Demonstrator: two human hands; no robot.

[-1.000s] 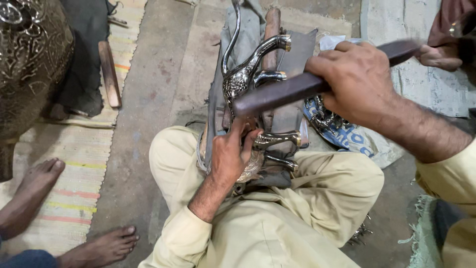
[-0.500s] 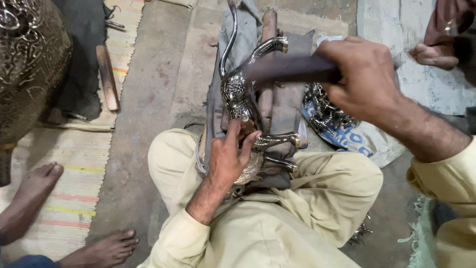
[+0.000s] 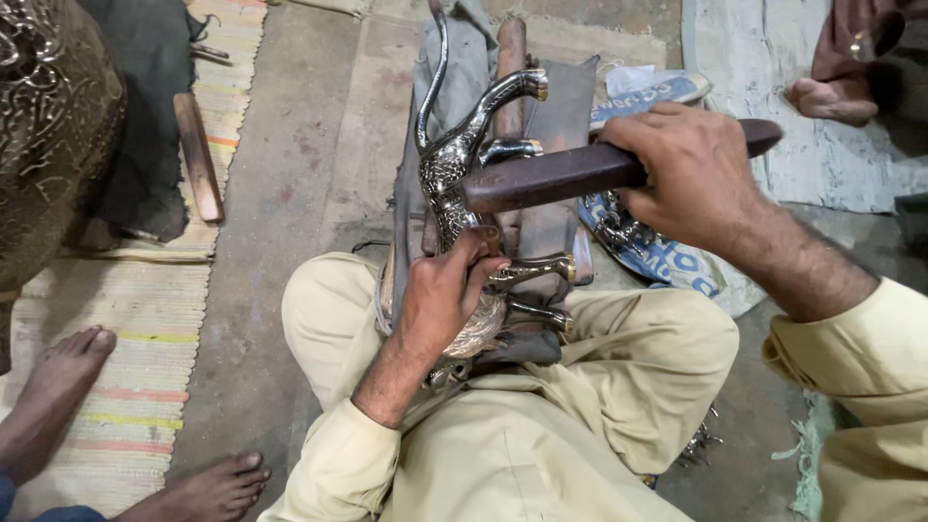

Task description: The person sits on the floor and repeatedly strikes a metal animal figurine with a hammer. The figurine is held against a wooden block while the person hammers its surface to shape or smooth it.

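A shiny engraved metal animal figure [image 3: 462, 155] with a long neck and thin legs lies on a grey cloth-covered block [image 3: 565, 101] between my knees. My left hand [image 3: 440, 295] presses on the figure's body and pinches a small tool against it. My right hand [image 3: 691, 169] grips a dark wooden stick [image 3: 551, 179] held level, its end over the figure's body near my left fingers.
A large engraved metal vessel [image 3: 48, 126] stands at the far left beside a wooden stick [image 3: 198, 155] on a striped mat [image 3: 145, 319]. Another person's bare feet [image 3: 58, 387] rest at lower left. Metal pieces on a printed bag [image 3: 657, 251] lie to the right.
My right hand swung the wooden stick up and then back down towards the figure. My left hand stayed on the figure's body.
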